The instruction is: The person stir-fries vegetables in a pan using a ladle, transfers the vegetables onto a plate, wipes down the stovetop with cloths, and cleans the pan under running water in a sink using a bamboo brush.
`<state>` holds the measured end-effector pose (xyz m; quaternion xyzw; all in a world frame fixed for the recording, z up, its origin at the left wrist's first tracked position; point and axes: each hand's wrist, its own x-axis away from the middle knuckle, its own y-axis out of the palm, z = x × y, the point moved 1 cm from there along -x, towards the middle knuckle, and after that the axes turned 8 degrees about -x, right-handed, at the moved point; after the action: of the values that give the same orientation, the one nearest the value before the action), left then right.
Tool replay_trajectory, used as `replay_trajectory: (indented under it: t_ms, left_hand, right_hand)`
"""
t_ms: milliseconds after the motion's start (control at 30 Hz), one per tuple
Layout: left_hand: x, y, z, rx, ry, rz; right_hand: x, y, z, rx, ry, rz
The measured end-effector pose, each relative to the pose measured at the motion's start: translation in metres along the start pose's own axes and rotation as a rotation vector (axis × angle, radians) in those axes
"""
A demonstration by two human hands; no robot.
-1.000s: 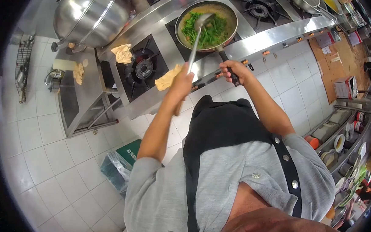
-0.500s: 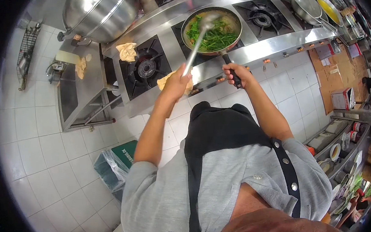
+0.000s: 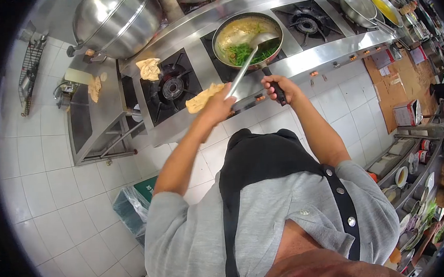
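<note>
My left hand (image 3: 217, 108) is closed round the long handle of a metal ladle (image 3: 245, 68). The ladle's bowl rests in a round pan (image 3: 217, 51) on the stove, against green leafy vegetables (image 3: 238, 54) at the pan's near side. Yellowish liquid (image 3: 243, 30) shows in the pan's far part. My right hand (image 3: 283, 90) grips the pan's black handle (image 3: 278, 93). A yellow cloth (image 3: 198, 100) lies on the stove's front edge by my left hand, partly hidden behind it. Another yellow cloth (image 3: 148, 69) sits near the left burner (image 3: 172, 85).
A large steel pot (image 3: 118, 23) stands at the back left. Right of the pan is a second burner (image 3: 307, 25), then a strainer (image 3: 357, 6) and a bowl of yellow liquid (image 3: 386, 9). A lined bin (image 3: 129, 207) stands on the floor at left. Shelves with containers run along the right.
The ladle's bowl has moved down and right within the pan. The greens have gathered at the near side, uncovering liquid at the far side. My right hand still grips the pan's handle.
</note>
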<state>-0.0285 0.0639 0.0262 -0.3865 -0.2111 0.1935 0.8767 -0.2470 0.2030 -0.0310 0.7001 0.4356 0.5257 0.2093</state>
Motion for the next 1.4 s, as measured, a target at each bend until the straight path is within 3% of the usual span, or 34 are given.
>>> replay_trajectory:
  t_ms: [33,133,200,233,267,333,367,467,500,533,567,600,633,700,733,767,800,900,967,1000,1133,1200,1300,1400]
  left_hand:
    - [0.019,-0.031,0.020,0.022,-0.087,-0.078]
    - [0.069,-0.149,0.078,-0.128,-0.062,-0.303]
    - [0.100,-0.218,0.129,-0.207,-0.169,-0.478]
    - [0.107,-0.243,0.154,-0.202,-0.324,-0.551]
    - [0.103,-0.247,0.152,-0.193,-0.284,-0.615]
    - [0.087,-0.257,0.146,-0.183,-0.203,-0.740]
    - [0.069,-0.242,0.134,-0.272,-0.110,-0.746]
    - [0.036,-0.177,0.107,-0.443,0.061,-0.477]
    - [0.034,-0.161,0.095,-0.532,0.176,-0.344]
    - [0.049,-0.155,0.096,-0.617,0.150,-0.282]
    - [0.063,-0.164,0.087,-0.601,0.264,-0.264]
    - [0.071,-0.173,0.076,-0.577,0.374,-0.252]
    - [0.074,-0.187,0.094,-0.557,0.204,-0.425]
    - [0.088,-0.235,0.153,-0.491,-0.149,-0.782]
    - [0.084,-0.243,0.157,-0.430,-0.146,-0.772]
    - [0.072,-0.243,0.155,-0.432,-0.158,-0.743]
    - [0.060,-0.240,0.152,-0.436,-0.171,-0.716]
    - [0.024,-0.196,0.129,-0.367,-0.102,-0.406]
    - [0.011,-0.154,0.090,-0.651,0.112,-0.331]
    - [0.030,-0.148,0.086,-0.652,0.124,-0.303]
    - [0.085,-0.218,0.130,-0.474,-0.085,-0.692]
    - [0.079,-0.236,0.141,-0.390,-0.099,-0.712]
    - [0.041,-0.219,0.144,-0.446,-0.109,-0.555]
    - [0.009,-0.153,0.085,-0.638,0.231,-0.254]
  right_hand:
    - [0.005,-0.001,0.003,0.024,-0.007,-0.017]
    - [0.055,0.016,0.030,0.164,-0.109,-0.011]
    - [0.101,0.022,0.042,-0.030,0.050,-0.058]
    - [0.114,0.016,0.047,-0.083,0.101,-0.076]
    - [0.120,0.013,0.050,-0.137,0.153,-0.096]
    - [0.104,0.019,0.037,0.003,0.041,-0.154]
    - [0.092,0.024,0.028,0.070,-0.021,-0.187]
    - [0.044,0.051,0.015,-0.095,0.012,-0.057]
    - [0.051,0.047,0.027,0.174,-0.234,-0.120]
    - [0.047,0.024,0.038,0.232,-0.218,-0.209]
    - [0.079,0.032,0.044,0.258,-0.219,-0.130]
    - [0.099,0.028,0.049,0.147,-0.084,-0.077]
    - [0.111,0.025,0.050,0.035,0.057,-0.021]
    - [0.119,0.035,0.044,0.006,0.067,0.010]
    - [0.119,0.038,0.040,-0.010,0.068,0.026]
    - [0.105,0.035,0.031,0.137,-0.086,-0.083]
    - [0.084,0.036,0.016,0.086,-0.049,-0.061]
    - [0.046,0.055,0.007,0.132,-0.091,-0.076]
    - [0.049,0.059,0.008,0.171,-0.124,-0.036]
    - [0.065,0.048,0.025,0.198,-0.134,-0.006]
    - [0.109,0.034,0.044,-0.031,0.033,0.038]
    - [0.093,0.040,0.026,0.017,-0.044,-0.044]
    - [0.038,0.062,-0.014,-0.009,-0.042,-0.149]
    - [0.042,0.061,0.013,0.132,-0.284,-0.201]
